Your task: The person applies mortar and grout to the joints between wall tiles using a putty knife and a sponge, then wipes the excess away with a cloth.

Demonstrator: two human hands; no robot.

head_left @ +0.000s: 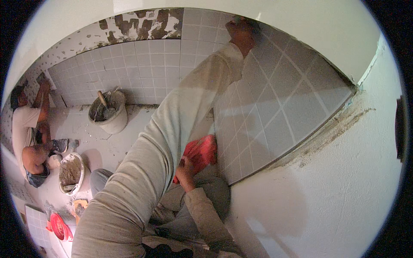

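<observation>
My left arm, in a dusty light sleeve, reaches far up and across to the right. At its end my left hand (241, 32) is against the grey tiled wall (275, 92), near the top of the tiles. Shadow hides its fingers, and I cannot make out whether it holds anything. Lower down, under that arm, my right hand (186, 173) is closed on a crumpled red bag (201, 153), which may be plastic or cloth. The bag is close to the foot of the tiled wall, above my bent knee, and my left sleeve covers part of it.
Against the back wall stands a bucket of mortar (112, 124) with a wooden-handled tool in it. A second mortar bucket (81, 189) and a red container (60, 227) stand at left. A co-worker (26, 129) crouches at the far left, arms raised to the wall.
</observation>
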